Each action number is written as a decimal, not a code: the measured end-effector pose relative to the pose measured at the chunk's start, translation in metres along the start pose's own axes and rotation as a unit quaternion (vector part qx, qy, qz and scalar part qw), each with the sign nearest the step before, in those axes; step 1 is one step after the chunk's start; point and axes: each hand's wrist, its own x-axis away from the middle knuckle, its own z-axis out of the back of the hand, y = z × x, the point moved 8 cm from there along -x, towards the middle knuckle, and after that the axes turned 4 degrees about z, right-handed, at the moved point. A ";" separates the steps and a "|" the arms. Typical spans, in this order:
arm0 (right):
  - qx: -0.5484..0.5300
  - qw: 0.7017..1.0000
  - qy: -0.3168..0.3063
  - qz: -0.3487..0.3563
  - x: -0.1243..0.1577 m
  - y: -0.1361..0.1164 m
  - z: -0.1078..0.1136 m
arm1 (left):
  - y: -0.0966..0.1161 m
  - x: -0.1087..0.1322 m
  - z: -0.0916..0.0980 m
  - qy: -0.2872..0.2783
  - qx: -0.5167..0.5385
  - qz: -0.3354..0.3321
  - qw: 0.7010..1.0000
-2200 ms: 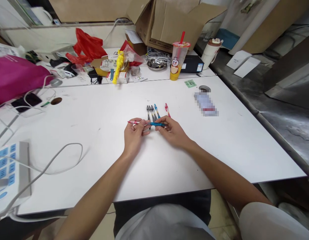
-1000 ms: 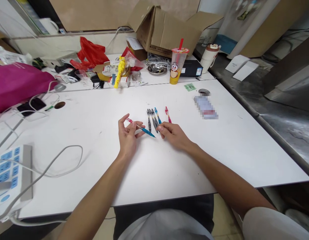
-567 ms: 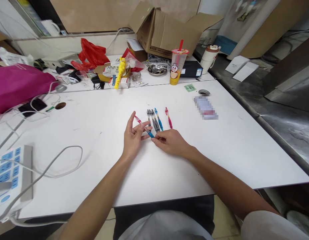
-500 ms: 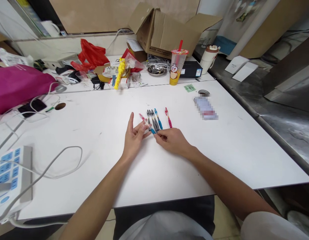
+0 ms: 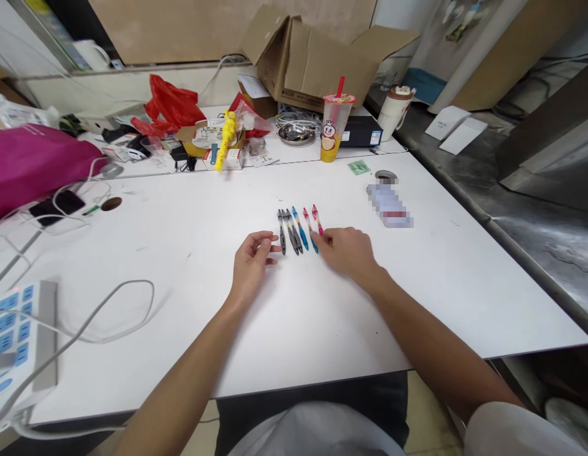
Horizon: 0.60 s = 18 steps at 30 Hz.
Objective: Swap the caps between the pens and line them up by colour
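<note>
Several pens lie side by side on the white table [image 5: 180,304]. Three black pens [image 5: 282,233] are at the left of the row, then a blue pen [image 5: 300,229], a pen with a pink top and blue lower end [image 5: 307,221], and a pink pen [image 5: 316,215]. My right hand [image 5: 348,253] has its fingertips closed on the pink-and-blue pen near its lower end. Just left of the black pens, my left hand [image 5: 252,263] is held with fingers apart and nothing in it.
A blurred rectangular item [image 5: 391,206] and a tape roll [image 5: 386,177] lie to the right. Behind stand a drink cup [image 5: 332,130], a cardboard box [image 5: 317,57] and a red bag [image 5: 168,104]. A power strip [image 5: 23,342] with cables is at the left.
The pink-and-blue pen has moved right, from between both hands to the row between the blue and pink pens. My right hand moved with it; my left hand let go of it.
</note>
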 end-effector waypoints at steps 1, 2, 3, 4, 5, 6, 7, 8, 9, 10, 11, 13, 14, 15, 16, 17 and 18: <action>-0.003 1.000 0.029 -0.006 -0.004 0.009 0.009 | 0.000 0.000 0.000 0.000 0.001 0.001 1.000; 0.002 0.998 0.066 -0.009 -0.008 0.020 0.020 | 0.000 0.000 0.000 -0.001 0.003 0.001 1.000; 0.014 0.994 0.109 -0.018 -0.012 0.034 0.033 | 0.001 0.000 0.000 -0.001 0.004 0.001 1.000; 0.033 0.988 0.147 -0.030 -0.016 0.050 0.045 | 0.001 0.000 0.000 -0.002 0.005 0.001 1.000; 0.059 0.981 0.177 -0.050 -0.020 0.067 0.055 | 0.002 0.000 -0.001 -0.002 0.006 0.000 1.000; 0.087 0.976 0.187 -0.076 -0.023 0.086 0.062 | 0.002 0.000 -0.001 -0.003 0.007 0.001 1.000; 0.109 0.971 0.183 -0.106 -0.027 0.104 0.066 | 0.002 0.001 -0.002 -0.005 0.008 0.002 1.000; 0.123 0.969 0.168 -0.131 -0.030 0.121 0.067 | 0.002 0.001 -0.002 -0.006 0.009 0.003 1.000; 0.131 0.970 0.145 -0.147 -0.034 0.135 0.065 | 0.002 0.001 -0.003 -0.009 0.009 0.004 1.000; 0.135 0.970 0.126 -0.160 -0.037 0.147 0.063 | 0.002 0.002 -0.004 -0.010 0.009 0.005 1.000; 0.138 0.970 0.109 -0.166 -0.040 0.155 0.061 | 0.001 0.002 -0.004 -0.012 0.008 0.006 1.000; 0.143 0.972 0.083 -0.170 -0.045 0.164 0.054 | 0.000 0.002 -0.004 -0.012 0.006 0.009 1.000; 0.146 0.972 0.073 -0.169 -0.048 0.165 0.052 | 0.000 0.001 -0.003 -0.012 0.006 0.011 1.000; 0.149 0.972 0.065 -0.168 -0.050 0.165 0.049 | 0.000 0.001 -0.003 -0.011 0.005 0.012 1.000; 0.150 0.973 0.059 -0.168 -0.051 0.165 0.048 | 0.000 0.001 -0.002 -0.010 0.004 0.012 1.000; 0.148 0.973 0.055 -0.168 -0.052 0.165 0.047 | 0.000 0.000 -0.002 -0.009 0.002 0.012 1.000; 0.143 0.974 0.055 -0.169 -0.053 0.165 0.048 | -0.001 0.000 -0.001 -0.008 0.001 0.013 1.000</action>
